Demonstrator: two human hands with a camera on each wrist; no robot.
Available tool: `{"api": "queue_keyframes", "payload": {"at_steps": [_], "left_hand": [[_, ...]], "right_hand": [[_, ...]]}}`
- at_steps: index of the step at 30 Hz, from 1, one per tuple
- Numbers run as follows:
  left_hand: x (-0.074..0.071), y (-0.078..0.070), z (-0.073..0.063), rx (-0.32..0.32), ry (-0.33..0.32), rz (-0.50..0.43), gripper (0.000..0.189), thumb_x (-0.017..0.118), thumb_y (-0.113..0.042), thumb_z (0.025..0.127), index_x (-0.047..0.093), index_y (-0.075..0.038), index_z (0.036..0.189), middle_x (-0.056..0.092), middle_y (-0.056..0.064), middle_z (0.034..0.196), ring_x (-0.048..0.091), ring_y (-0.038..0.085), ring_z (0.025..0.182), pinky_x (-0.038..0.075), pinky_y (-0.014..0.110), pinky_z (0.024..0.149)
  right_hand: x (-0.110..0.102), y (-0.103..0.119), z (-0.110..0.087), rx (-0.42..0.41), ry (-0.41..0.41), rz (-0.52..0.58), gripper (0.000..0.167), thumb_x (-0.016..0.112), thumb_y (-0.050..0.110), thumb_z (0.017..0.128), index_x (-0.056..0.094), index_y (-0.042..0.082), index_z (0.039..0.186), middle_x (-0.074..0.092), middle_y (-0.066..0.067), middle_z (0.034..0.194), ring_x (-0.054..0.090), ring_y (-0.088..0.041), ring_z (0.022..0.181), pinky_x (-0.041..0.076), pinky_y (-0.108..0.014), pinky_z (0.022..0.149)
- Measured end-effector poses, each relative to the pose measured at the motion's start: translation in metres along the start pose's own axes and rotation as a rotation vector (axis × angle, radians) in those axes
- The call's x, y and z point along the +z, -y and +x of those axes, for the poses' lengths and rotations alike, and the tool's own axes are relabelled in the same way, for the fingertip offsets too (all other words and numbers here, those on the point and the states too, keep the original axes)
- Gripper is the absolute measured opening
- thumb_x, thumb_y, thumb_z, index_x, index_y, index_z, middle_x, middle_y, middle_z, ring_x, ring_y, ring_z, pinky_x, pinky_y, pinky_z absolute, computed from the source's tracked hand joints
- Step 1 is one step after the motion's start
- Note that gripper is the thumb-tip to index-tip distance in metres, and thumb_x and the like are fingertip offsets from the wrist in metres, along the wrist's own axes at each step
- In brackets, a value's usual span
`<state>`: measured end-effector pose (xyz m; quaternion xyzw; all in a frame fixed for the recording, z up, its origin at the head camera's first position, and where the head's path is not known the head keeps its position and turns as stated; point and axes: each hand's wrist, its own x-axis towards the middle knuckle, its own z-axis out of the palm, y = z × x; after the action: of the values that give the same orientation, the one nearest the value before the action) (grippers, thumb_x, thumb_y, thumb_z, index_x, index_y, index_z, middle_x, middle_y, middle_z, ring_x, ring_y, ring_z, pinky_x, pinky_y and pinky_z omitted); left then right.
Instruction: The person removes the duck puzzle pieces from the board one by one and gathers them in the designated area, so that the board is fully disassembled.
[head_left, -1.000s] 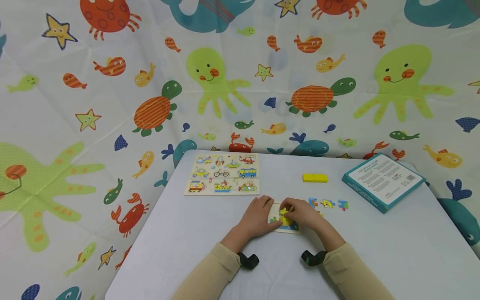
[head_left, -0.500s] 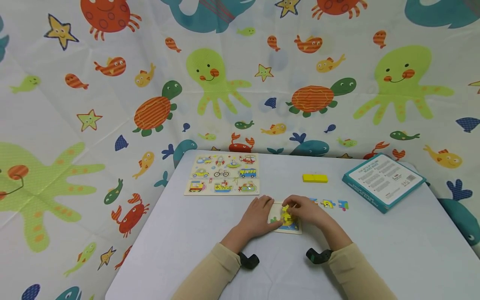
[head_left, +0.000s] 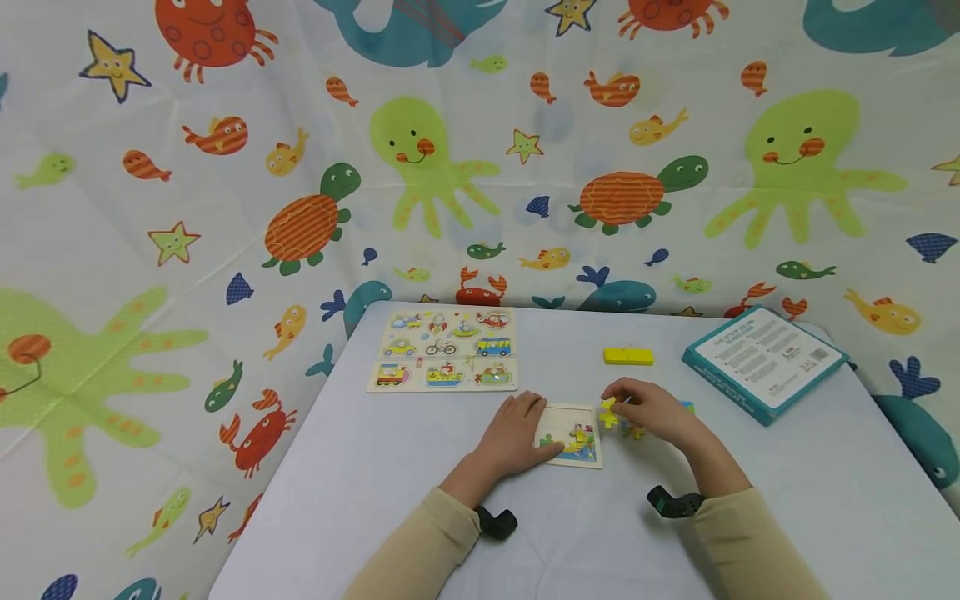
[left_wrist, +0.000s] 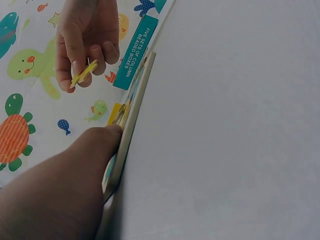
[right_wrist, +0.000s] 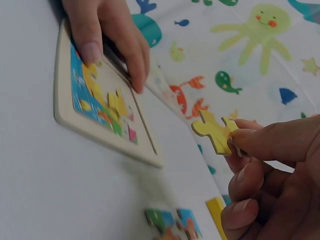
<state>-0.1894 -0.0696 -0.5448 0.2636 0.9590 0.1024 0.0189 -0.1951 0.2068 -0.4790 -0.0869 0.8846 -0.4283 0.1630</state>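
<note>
Head view: the right hand [head_left: 654, 410] is pinching a yellow puzzle piece [head_left: 608, 414] between thumb and fingers, and that piece is hanging clear of everything, just off the tray's right edge! The left hand [head_left: 512, 435] is lying with its fingers extended along the wooden puzzle tray [head_left: 561, 419], not clenched, bracing it while the thumb is resting over the frame onto the picture. So the tray is sitting right between the two hands, partly filled along its nearer side. Loose pieces [head_left: 633, 431] are lying close under the right hand on the tabletop [head_left: 337, 500]. Beyond that hand a yellow block [head_left: 628, 357] is resting; farther out to its right, a teal box [head_left: 765, 362] is lying. Beyond the left hand, leftward, a vehicle board [head_left: 417, 377] is showing its pictures.
</note>
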Motion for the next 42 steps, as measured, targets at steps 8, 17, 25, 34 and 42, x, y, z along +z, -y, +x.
{"api": "queue_keyframes", "payload": {"at_steps": [8,17,25,34,42], "left_hand": [[0.002,0.001,-0.003,0.008,-0.008,0.004,0.087,0.049,-0.071,0.09,0.038,-0.011,0.152,0.04,0.003,0.152,0.033,0.019,0.146,0.021,0.041,0.125],[0.002,0.0,-0.003,0.004,-0.005,0.009,0.087,0.048,-0.072,0.09,0.037,-0.012,0.152,0.04,0.002,0.152,0.032,0.018,0.146,0.019,0.04,0.126],[0.002,0.001,-0.002,0.009,-0.02,0.007,0.087,0.047,-0.072,0.09,0.038,-0.012,0.152,0.04,0.002,0.152,0.033,0.019,0.146,0.02,0.041,0.125],[0.002,0.0,-0.001,0.004,-0.009,0.003,0.088,0.047,-0.073,0.09,0.037,-0.012,0.152,0.039,0.002,0.152,0.032,0.019,0.146,0.02,0.041,0.125],[0.002,0.0,-0.001,0.006,-0.007,0.001,0.088,0.047,-0.073,0.09,0.036,-0.013,0.153,0.038,0.002,0.153,0.031,0.018,0.147,0.019,0.041,0.126]], "right_hand": [[-0.02,-0.025,-0.013,0.049,0.012,0.024,0.028,0.06,0.023,0.099,0.06,0.01,0.123,0.056,-0.01,0.101,0.053,-0.022,0.078,0.045,-0.028,0.062],[-0.036,-0.057,-0.027,0.102,0.006,0.028,0.032,0.062,0.023,0.097,0.056,0.008,0.124,0.055,-0.009,0.094,0.052,-0.021,0.076,0.043,-0.027,0.061],[-0.041,-0.071,-0.033,0.144,0.006,0.038,0.036,0.067,0.026,0.094,0.054,0.005,0.12,0.059,-0.008,0.094,0.053,-0.021,0.083,0.045,-0.026,0.065],[-0.038,-0.073,-0.031,0.161,0.005,0.009,0.034,0.07,0.028,0.092,0.056,0.005,0.113,0.06,-0.007,0.092,0.053,-0.021,0.081,0.045,-0.026,0.063],[-0.035,-0.072,-0.03,0.189,-0.022,-0.062,0.031,0.07,0.027,0.092,0.058,0.005,0.111,0.059,-0.006,0.091,0.053,-0.021,0.078,0.045,-0.029,0.063]]}}
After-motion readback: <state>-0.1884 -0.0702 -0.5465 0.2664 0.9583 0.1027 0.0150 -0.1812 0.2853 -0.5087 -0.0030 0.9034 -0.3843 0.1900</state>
